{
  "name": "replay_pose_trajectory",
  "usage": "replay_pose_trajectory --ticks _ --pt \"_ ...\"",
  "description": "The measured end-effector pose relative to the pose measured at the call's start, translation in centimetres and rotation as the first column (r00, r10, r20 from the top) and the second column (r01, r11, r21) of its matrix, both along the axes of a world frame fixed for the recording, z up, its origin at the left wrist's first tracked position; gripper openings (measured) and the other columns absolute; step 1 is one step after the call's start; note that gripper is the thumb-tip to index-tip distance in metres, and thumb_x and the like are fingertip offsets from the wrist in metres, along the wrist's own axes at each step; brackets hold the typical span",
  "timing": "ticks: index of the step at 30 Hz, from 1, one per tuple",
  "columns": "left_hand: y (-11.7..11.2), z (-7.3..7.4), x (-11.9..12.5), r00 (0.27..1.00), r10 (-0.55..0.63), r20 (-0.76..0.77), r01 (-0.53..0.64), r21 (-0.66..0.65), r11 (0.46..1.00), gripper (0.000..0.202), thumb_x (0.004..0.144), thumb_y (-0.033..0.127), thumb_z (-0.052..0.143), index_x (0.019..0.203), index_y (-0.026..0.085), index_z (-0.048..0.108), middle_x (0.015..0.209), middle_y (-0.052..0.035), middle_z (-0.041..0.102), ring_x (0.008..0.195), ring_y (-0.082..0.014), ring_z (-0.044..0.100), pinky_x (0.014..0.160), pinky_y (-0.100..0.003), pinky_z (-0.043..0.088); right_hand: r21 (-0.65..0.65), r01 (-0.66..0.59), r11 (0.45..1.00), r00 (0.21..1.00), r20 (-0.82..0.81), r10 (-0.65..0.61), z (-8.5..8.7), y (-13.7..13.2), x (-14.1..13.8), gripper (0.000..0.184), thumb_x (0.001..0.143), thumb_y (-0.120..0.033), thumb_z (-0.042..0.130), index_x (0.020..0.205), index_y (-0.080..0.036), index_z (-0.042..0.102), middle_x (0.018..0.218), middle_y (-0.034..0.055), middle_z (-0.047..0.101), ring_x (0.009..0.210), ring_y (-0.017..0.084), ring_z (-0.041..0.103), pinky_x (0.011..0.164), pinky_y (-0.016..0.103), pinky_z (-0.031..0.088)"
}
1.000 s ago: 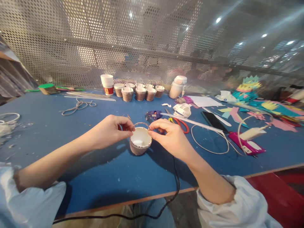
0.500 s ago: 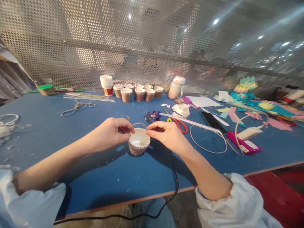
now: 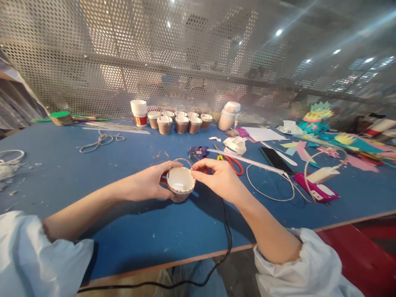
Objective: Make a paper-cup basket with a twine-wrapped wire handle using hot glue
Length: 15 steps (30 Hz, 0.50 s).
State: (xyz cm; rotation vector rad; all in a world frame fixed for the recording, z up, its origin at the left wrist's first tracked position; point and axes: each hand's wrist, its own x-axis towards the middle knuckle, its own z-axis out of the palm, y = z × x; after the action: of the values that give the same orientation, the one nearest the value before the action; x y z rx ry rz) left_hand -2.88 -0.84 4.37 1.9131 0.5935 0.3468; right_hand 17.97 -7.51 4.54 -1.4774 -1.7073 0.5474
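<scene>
A small cup basket (image 3: 181, 183), white inside and wrapped in brownish cord outside, stands on the blue table before me. A thin twisted handle arches over its far side. My left hand (image 3: 156, 181) is closed around the left wall, its thumb low on the near side and its other fingers partly hidden behind. At the right rim, my right hand (image 3: 213, 175) pinches the lower end of the handle against the cup. Just beyond lie a purple glue gun (image 3: 198, 152) and red-handled scissors (image 3: 234, 164).
Several similar baskets (image 3: 165, 125) stand at the back beside stacked paper cups (image 3: 139, 113). A pale bottle (image 3: 229, 116), a phone (image 3: 275, 160), a magenta packet (image 3: 315, 187) and coiled white cable lie rightward. A black cord (image 3: 228, 231) hangs over the front edge.
My left hand has let go of the handle's left end and moved down to grip the cup's side. The cup has tilted slightly towards me. My right hand stays at the right rim.
</scene>
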Motion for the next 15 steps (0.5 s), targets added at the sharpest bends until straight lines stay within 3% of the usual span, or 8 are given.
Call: replay_pose_trajectory --ticks 4,9,15 --pt "-1.4 -0.9 0.9 0.993 0.12 0.004 -0.12 0.092 0.989 0.065 0.065 0.03 0.075 0.121 0.019 0.046 0.113 -0.0063 0.062 0.105 -0.0231 0.059 0.092 -0.037 0.047 0.046 0.007 0.999 1.0 0.02 -0.008 0.2 -0.2 -0.2 0.01 0.078 -0.028 0.064 0.075 -0.019 0.068 0.074 -0.0001 0.069 0.065 0.014 0.055 0.062 0.027 0.043" --pt "-3.1 -1.8 1.5 0.968 0.248 -0.038 -0.222 0.335 0.916 0.064 0.065 0.038 0.074 0.12 0.022 0.047 0.112 -0.0075 0.055 0.103 -0.0262 0.057 0.089 -0.04 0.046 0.096 0.01 0.995 0.999 0.035 -0.013 0.1 -0.2 -0.4 0.008 0.078 -0.025 0.062 0.075 -0.02 0.067 0.077 0.0005 0.07 0.07 0.016 0.059 0.07 0.03 0.045" --pt "-4.0 -2.4 2.1 0.949 0.315 -0.009 -0.284 0.41 0.867 0.061 0.067 0.039 0.073 0.118 0.022 0.044 0.107 -0.0068 0.051 0.098 -0.0255 0.057 0.086 -0.041 0.047 0.108 0.013 0.994 0.999 0.036 -0.017 0.4 -0.4 -0.5 0.008 0.081 -0.024 0.06 0.075 -0.02 0.064 0.076 -0.0005 0.068 0.072 0.016 0.059 0.074 0.031 0.043"
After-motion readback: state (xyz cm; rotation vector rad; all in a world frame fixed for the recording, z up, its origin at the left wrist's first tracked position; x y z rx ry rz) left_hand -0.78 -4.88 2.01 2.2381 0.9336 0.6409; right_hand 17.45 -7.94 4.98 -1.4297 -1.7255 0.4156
